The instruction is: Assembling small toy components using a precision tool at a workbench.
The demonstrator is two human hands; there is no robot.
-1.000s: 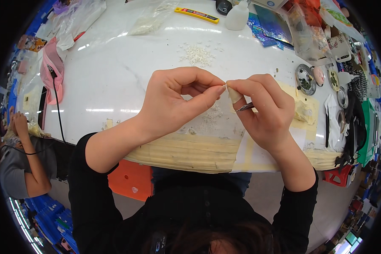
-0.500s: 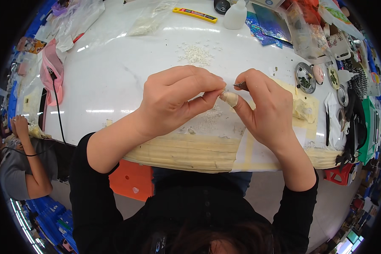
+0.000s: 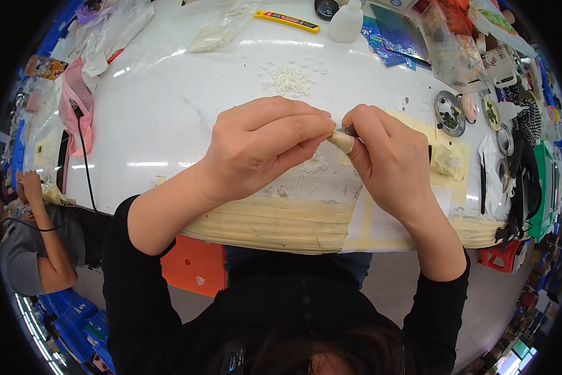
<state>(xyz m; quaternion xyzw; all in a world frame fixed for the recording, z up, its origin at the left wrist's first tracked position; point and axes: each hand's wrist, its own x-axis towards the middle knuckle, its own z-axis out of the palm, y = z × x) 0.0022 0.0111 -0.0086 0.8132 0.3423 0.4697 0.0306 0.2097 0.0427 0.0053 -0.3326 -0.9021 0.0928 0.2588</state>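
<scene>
Above the white table, my left hand [image 3: 265, 137] is closed in a pinch, its fingertips hiding whatever they hold. My right hand [image 3: 390, 156] meets it fingertip to fingertip. Tan tape [image 3: 342, 142] wraps the right thumb. Between that thumb and the bent index finger sits a small dark metal blade [image 3: 349, 130], its tip close against the left fingertips. Small white bits [image 3: 290, 80] lie heaped on the table beyond my hands, and more white crumbs [image 3: 309, 167] are scattered under them.
A yellow cutter knife [image 3: 287, 21] and a white squeeze bottle [image 3: 346, 22] lie at the back. Round tins [image 3: 449, 114] stand on the right. A pink mesh pouch [image 3: 76, 106] with a black cable is on the left. Another person's hand [image 3: 29, 187] shows at far left.
My right hand has closed its thumb and index finger together and brought the dark blade against the left fingertips. My left hand has barely moved.
</scene>
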